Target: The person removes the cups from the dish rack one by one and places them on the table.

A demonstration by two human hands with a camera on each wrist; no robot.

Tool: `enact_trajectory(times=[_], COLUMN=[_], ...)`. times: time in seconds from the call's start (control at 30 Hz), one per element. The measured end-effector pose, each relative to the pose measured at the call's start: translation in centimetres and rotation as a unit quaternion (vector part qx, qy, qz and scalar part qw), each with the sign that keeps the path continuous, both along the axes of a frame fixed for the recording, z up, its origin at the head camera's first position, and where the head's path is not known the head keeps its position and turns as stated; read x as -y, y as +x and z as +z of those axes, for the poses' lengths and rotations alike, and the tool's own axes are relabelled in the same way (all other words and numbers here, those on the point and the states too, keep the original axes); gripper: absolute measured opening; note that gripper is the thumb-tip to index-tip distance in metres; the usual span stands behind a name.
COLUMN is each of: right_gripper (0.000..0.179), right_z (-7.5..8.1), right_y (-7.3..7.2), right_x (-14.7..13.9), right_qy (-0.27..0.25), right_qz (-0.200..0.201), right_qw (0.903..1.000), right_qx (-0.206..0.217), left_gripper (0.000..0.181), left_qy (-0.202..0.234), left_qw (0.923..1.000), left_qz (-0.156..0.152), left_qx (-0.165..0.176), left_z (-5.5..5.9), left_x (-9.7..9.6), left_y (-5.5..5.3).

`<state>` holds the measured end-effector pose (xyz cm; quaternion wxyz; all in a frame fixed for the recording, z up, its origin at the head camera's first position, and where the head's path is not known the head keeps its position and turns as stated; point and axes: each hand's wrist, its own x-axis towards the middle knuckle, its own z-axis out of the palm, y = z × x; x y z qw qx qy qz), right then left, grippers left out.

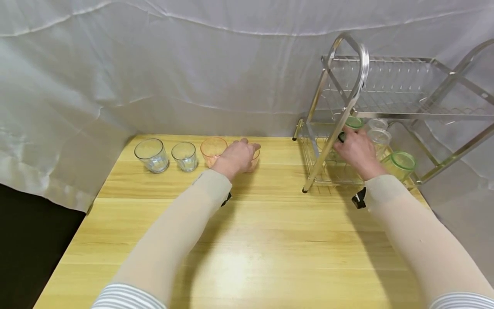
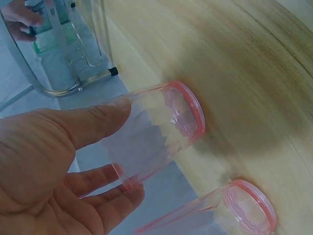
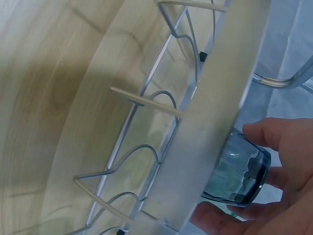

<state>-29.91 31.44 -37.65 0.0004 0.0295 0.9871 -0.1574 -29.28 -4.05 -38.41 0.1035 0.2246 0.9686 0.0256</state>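
One left hand [image 1: 237, 156], head-view centre, held a pink glass [image 2: 159, 132], half-closed; one right hand [image 1: 358, 151], centre right, likewise a dark glass [image 3: 239, 169].

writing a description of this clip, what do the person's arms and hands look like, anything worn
The left hand and right hand are ungloved. Plain pale beige sleeves end near them, with grey-and-white striped fabric at the other end. A small black piece shows by each sleeve's hand end, too unclear to identify.

Shiny metal rack [image 1: 364, 71]; smooth cups [image 2: 159, 134], perhaps glass.
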Motion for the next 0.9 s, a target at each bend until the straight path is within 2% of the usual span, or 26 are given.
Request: enact_trajectory(times=[0.53,0.7,0.9], right_gripper=[0.072,0.07,0.072], right_z=[-0.7,-0.8,-0.5], right_y=[0.1,0.5,1.5], right_x=[-0.2,-0.2,-0.1], right_qy=[-0.02,-0.036,-0.073], right_qz=[-0.004,-0.017,-0.042], right_qw=[0.9994,0.9987,0.9953], right_qx=[-0.026,-0.033,-0.047], left_gripper=[0.068,0.071,0.071], left_qy=[-0.008,-0.006,0.017], left_qw=[0.9999,0.9999,0.9996], left_qz=[-0.012,-0.006,0.01], left_qx=[0.001,0.008,0.019], left_z=[0.1,0.2,0.4], left_x=[-0.1,-0.2,0.0], left_y=[-0.4,-0.4,-0.1])
